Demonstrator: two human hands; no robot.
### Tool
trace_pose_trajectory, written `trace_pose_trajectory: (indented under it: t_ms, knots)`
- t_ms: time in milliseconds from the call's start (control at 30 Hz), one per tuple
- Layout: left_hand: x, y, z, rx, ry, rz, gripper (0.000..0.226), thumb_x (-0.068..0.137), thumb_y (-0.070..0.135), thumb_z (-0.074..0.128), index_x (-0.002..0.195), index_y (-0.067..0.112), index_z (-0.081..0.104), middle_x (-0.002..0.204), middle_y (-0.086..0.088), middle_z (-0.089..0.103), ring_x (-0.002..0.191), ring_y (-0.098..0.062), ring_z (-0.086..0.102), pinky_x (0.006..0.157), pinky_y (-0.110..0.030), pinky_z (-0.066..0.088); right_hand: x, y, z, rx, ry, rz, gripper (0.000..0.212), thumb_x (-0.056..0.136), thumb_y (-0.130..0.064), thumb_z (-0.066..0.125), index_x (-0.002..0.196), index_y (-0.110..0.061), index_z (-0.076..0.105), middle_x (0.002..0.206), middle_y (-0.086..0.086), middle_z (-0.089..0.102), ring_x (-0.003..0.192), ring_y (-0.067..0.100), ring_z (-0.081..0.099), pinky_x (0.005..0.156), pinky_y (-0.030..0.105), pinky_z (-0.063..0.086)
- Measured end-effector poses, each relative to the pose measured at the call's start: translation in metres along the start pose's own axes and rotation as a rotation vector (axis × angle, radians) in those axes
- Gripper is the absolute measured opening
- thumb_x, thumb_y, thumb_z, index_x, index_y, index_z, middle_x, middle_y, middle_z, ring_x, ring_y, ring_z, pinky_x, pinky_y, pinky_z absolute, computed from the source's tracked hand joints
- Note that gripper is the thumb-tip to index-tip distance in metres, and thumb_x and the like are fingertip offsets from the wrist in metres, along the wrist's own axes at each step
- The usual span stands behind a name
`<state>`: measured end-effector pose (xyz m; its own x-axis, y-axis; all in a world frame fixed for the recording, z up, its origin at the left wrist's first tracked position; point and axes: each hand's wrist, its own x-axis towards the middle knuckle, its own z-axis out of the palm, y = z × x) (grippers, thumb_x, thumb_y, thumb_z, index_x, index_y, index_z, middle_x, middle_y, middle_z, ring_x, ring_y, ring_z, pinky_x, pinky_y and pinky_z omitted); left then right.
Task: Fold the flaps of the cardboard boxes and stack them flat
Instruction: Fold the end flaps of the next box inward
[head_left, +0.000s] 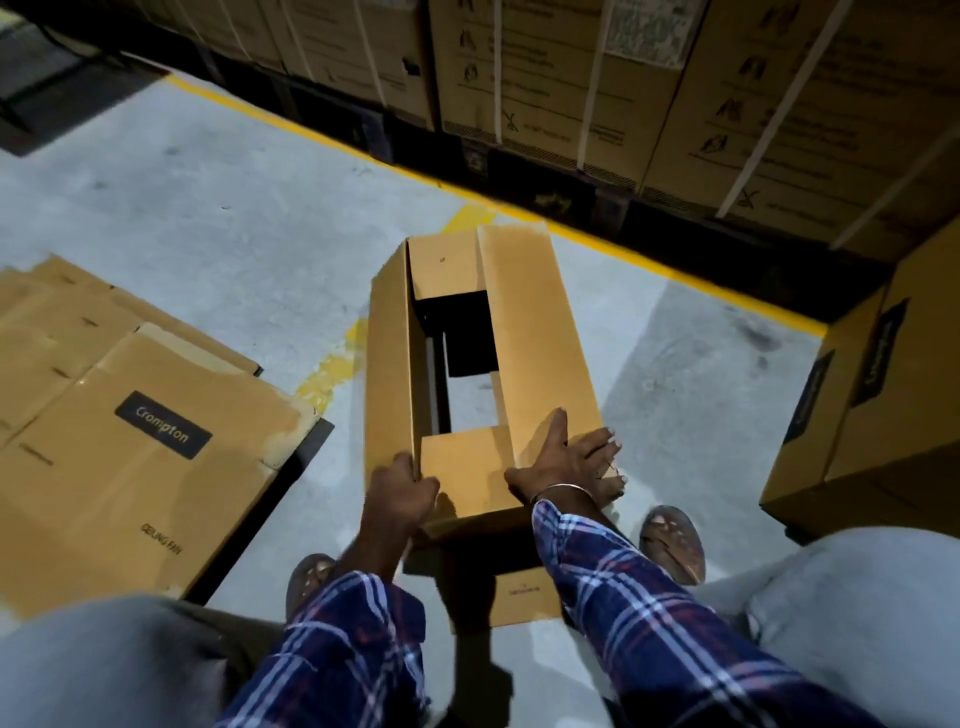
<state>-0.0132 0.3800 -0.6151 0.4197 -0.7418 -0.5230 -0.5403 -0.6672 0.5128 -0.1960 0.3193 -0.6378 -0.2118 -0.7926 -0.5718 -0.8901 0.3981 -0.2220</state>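
To your left, a pile of flattened boxes (119, 415) is lying on the floor (234, 208), one overlapping the next, so part of the job is looking done; its near right corner is sitting on a dark pallet edge (291, 483), just beside your left foot. In the middle, the open box (467, 364) you are working on is standing on the floor between your feet, still a full tube and not yet flat; the short near flap and the short far flap are lying inward, the long right flap (540, 332) is coming down over the opening, and the long left side is still standing up. Your left hand (402, 491) is gripping the near left corner, fingers curled over the wall edge; your right hand (569, 460) is pressing flat on the near end of the long right flap, fingers spread and straight. To your right, a taller carton (872, 405) is standing well apart from the box, with bare floor between; beyond, a yellow line (675, 260) is running in front of strapped cartons (571, 78), so the freest room for swinging the box down is looking to be the floor toward the pile.
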Motion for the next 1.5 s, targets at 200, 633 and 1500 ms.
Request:
trace_pose_trajectory:
  t_ms: [200,633,1500]
  knots:
    - [-0.004,0.075,-0.093,0.147,-0.091,0.486,0.052,0.103,0.043,0.058,0.149,0.019,0.052,0.142,-0.009,0.060,0.127,-0.026,0.057,0.091,-0.029,0.040,-0.005,0.009,-0.059,0.253,0.081,-0.162,0.048,0.082,-0.035,0.066,0.124,-0.034,0.041,0.128,0.017,0.058,0.115,0.041,0.058,0.096,0.049,0.051]
    - [-0.033,0.081,-0.133,0.602,-0.508,0.558,0.076,0.096,0.066,0.053,0.160,0.030,0.031,0.152,0.002,0.052,0.135,-0.018,0.051,0.110,-0.037,0.041,0.064,0.089,-0.050,-0.183,0.455,-0.081,0.064,0.093,-0.027,0.067,0.147,-0.012,0.036,0.163,0.019,0.023,0.152,0.037,0.019,0.122,0.053,0.019]
    - [-0.027,0.099,-0.149,0.447,-0.426,0.603,0.071,0.103,0.055,0.051,0.162,0.024,0.027,0.160,-0.003,0.042,0.142,-0.021,0.045,0.106,-0.030,0.038,0.077,-0.039,0.006,-0.385,0.044,-0.553,0.069,0.088,-0.061,0.024,0.125,-0.020,0.065,0.134,0.009,0.064,0.137,0.029,0.047,0.121,0.059,0.009]
